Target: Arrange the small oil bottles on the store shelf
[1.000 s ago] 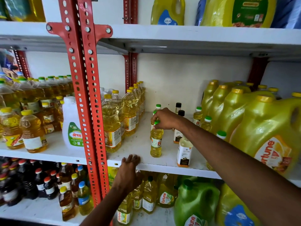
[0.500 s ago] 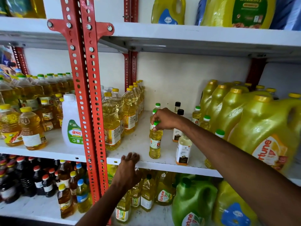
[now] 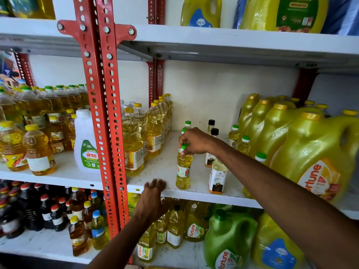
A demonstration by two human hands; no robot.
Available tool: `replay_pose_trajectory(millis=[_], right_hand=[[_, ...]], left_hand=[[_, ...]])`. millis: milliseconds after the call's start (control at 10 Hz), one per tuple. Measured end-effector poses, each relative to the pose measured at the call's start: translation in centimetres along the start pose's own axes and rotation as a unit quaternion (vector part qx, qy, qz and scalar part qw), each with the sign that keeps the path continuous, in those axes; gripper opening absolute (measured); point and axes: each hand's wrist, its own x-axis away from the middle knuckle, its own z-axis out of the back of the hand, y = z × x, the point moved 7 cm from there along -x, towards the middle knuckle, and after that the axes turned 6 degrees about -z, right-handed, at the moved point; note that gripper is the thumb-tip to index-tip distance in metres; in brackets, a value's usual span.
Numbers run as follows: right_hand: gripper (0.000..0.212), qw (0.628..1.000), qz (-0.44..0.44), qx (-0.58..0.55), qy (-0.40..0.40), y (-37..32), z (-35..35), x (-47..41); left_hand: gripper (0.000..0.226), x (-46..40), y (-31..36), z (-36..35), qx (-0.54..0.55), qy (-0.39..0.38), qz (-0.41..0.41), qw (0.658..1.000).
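From my remote seat, I saw a red perforated upright [image 3: 103,117] bolted at the shelf front. Large yellow Fortune jugs [image 3: 310,152] crowded the right side, with a green jug [image 3: 229,235] below them. A white plastic can [image 3: 85,144] stood left of the upright, and dark bottles [image 3: 29,210] filled the lower left.

Pulled slightly nearer the shelf's [image 3: 194,194] front edge: small green-capped oil bottle [image 3: 183,169]. Shifted along with it, right hand [image 3: 195,141] on the cap.
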Motion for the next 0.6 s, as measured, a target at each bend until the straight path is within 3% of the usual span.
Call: replay_pose_trajectory(millis=[500, 600], right_hand=[[0.038, 1.0, 0.0, 0.022, 0.002, -0.11, -0.09, 0.0], [0.057, 0.999, -0.026, 0.018, -0.006, 0.22, 0.01, 0.47]], left_hand=[[0.067, 0.07, 0.34, 0.25, 0.012, -0.012, 0.004, 1.0], [0.073, -0.16, -0.15, 0.06, -0.006, -0.042, 0.018, 0.999]])
